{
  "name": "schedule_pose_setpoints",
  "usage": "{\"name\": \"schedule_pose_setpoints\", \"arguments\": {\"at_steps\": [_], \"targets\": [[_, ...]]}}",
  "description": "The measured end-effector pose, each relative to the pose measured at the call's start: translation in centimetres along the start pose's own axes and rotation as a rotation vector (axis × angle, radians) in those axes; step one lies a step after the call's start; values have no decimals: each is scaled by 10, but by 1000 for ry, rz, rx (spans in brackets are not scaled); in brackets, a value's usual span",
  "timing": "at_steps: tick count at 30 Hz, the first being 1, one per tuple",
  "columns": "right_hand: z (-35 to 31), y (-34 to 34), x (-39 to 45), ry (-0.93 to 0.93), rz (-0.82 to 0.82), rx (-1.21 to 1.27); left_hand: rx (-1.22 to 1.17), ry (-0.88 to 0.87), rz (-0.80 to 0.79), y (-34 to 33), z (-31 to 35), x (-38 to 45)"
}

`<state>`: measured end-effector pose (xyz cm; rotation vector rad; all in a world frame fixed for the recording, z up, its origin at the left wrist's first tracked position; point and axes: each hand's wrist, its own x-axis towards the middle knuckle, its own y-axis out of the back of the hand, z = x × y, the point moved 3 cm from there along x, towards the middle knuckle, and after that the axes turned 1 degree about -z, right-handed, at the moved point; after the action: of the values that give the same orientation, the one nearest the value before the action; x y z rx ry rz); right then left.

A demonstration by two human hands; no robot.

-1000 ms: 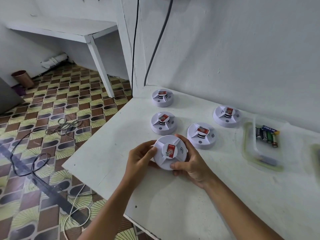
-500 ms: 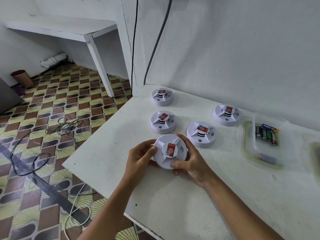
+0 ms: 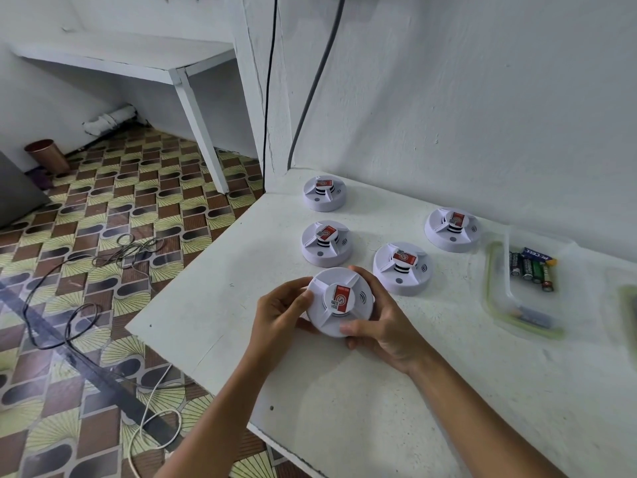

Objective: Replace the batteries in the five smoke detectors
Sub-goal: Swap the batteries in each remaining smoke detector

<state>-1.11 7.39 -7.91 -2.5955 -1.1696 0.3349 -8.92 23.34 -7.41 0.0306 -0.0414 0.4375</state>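
Underside of held smoke detector [image 3: 339, 301] hidden against both palms; near rim covered by right hand [image 3: 382, 326] thumb, left edge by left hand [image 3: 279, 315] fingers. Label print on red sticker [image 3: 339, 298] too small to read. Battery [image 3: 532, 317] at near end of clear container [image 3: 496, 305] blurred through plastic, type unclear. Green-rimmed object [image 3: 629, 315] cut off by right edge, identity unclear. Both forearms cut off at bottom edge. Grey object [image 3: 17, 191] at far left cropped.
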Motion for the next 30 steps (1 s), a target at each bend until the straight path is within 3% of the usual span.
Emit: {"name": "schedule_pose_setpoints", "arguments": {"at_steps": [30], "targets": [[-4, -2, -2, 32, 2, -90, 9, -2, -2, 0, -4, 2]]}}
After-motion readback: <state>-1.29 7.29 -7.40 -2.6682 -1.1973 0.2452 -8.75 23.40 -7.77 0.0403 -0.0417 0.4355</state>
